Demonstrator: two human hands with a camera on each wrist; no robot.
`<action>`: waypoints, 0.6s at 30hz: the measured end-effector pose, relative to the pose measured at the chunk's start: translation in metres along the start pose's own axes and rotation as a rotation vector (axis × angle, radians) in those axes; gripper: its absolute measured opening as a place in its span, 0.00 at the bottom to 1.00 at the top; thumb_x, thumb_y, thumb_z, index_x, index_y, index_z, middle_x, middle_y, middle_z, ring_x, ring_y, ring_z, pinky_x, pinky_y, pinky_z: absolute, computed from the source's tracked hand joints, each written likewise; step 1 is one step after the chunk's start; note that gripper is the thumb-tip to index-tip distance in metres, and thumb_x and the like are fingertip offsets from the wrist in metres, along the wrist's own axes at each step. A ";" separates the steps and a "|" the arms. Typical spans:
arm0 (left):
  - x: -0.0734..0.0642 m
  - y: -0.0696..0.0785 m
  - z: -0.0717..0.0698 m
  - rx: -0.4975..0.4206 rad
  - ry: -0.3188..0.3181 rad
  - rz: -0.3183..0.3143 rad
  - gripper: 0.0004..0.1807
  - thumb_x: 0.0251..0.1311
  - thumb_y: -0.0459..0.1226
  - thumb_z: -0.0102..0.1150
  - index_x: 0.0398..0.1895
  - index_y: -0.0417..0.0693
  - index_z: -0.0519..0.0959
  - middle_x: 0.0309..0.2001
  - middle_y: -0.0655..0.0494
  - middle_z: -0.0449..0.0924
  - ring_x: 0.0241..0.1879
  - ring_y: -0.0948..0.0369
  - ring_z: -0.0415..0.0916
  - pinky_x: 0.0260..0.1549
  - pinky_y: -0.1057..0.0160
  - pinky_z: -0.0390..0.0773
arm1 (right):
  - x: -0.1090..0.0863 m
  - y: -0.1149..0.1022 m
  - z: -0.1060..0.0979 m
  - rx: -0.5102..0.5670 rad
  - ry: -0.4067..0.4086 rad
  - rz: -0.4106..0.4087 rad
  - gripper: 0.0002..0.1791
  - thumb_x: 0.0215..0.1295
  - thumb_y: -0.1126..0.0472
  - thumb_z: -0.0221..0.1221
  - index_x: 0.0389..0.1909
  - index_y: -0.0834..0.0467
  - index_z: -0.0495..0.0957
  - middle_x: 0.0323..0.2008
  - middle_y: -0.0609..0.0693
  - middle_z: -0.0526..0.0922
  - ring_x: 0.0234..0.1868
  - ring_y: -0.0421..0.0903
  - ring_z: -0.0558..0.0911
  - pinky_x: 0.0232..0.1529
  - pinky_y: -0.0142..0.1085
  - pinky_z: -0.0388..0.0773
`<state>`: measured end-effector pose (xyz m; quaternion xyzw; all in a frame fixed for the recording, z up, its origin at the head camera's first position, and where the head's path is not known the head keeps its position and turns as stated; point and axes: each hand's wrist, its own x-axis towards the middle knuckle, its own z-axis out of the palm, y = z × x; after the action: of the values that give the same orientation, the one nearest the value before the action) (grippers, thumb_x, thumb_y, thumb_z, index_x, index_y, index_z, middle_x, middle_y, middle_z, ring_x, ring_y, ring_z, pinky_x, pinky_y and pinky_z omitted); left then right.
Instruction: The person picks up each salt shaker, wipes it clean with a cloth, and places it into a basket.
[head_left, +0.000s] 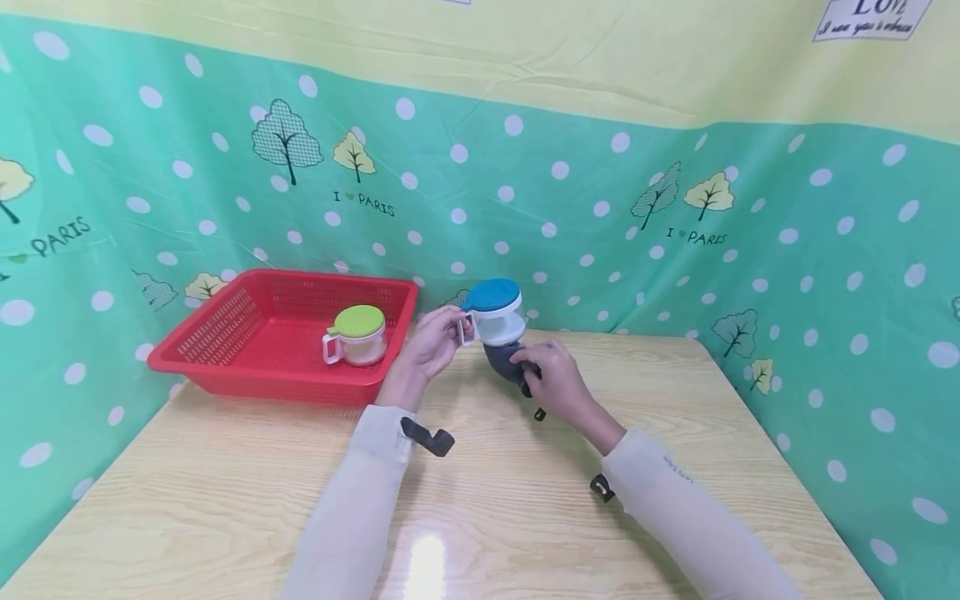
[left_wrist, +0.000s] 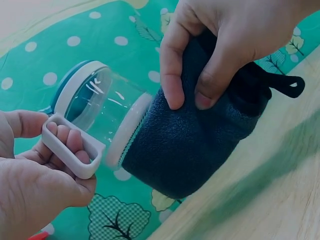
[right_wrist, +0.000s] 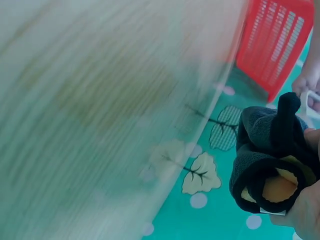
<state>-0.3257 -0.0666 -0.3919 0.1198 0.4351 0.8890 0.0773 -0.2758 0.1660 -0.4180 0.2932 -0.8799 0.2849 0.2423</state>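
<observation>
A clear jar with a blue lid and white handle is held tilted above the table. My left hand grips it by the handle, fingers curled through the loop in the left wrist view. My right hand pinches a folded dark cloth between thumb and fingers. That cloth touches the white base of the jar. Black edging and a hanging loop show on the cloth in the right wrist view, with a fingertip visible inside its fold. Part of the jar's bottom is hidden behind the cloth.
At the left stands a red plastic basket with perforated sides. Inside it, near the right wall, sits a similar jar with a green lid. The wooden table is backed by a green dotted curtain.
</observation>
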 end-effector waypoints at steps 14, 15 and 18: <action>0.000 0.000 -0.001 0.017 0.006 -0.026 0.18 0.72 0.22 0.41 0.25 0.42 0.76 0.31 0.50 0.73 0.32 0.58 0.71 0.40 0.67 0.74 | -0.002 -0.002 -0.001 0.004 0.011 0.039 0.13 0.60 0.77 0.65 0.42 0.60 0.87 0.49 0.58 0.88 0.49 0.56 0.82 0.51 0.48 0.83; 0.000 0.000 -0.001 0.017 0.003 -0.027 0.18 0.72 0.23 0.41 0.25 0.42 0.76 0.31 0.50 0.73 0.32 0.58 0.71 0.39 0.67 0.74 | -0.001 0.000 -0.003 0.003 0.028 0.046 0.13 0.60 0.77 0.65 0.42 0.60 0.87 0.49 0.58 0.88 0.50 0.56 0.83 0.51 0.48 0.82; 0.000 0.000 0.000 0.014 -0.008 -0.036 0.19 0.72 0.23 0.41 0.25 0.42 0.76 0.31 0.50 0.74 0.31 0.58 0.72 0.39 0.66 0.75 | 0.001 0.009 -0.006 -0.003 0.074 0.050 0.13 0.60 0.77 0.65 0.41 0.61 0.88 0.48 0.59 0.88 0.51 0.58 0.84 0.53 0.50 0.82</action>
<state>-0.3259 -0.0669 -0.3920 0.1160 0.4430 0.8840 0.0941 -0.2806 0.1761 -0.4164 0.2599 -0.8777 0.3004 0.2679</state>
